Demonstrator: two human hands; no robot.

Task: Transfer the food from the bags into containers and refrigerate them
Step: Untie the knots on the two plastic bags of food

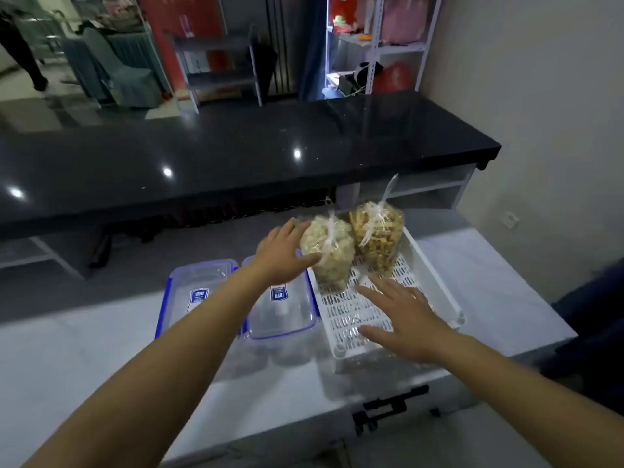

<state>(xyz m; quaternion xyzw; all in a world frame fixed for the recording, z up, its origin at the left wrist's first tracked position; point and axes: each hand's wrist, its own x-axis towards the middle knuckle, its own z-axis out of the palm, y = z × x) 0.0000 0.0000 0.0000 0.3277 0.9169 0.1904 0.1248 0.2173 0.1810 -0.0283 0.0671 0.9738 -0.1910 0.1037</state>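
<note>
Left hand [282, 249] fingers spread against pale snack bag [329, 253], grip unclear; right hand [403, 319] open over tray [435, 275], holding nothing; container [282, 309] partly hidden by forearm.

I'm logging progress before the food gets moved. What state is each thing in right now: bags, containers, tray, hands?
Pale food bag: tied shut, full, upright in tray.
Darker food bag: tied shut, full, upright in tray.
Left container: lid on, looks empty.
Right container: lid on, looks empty.
White tray: holds both bags.
Left hand: open, touching pale bag.
Right hand: open, spread above tray.
</note>
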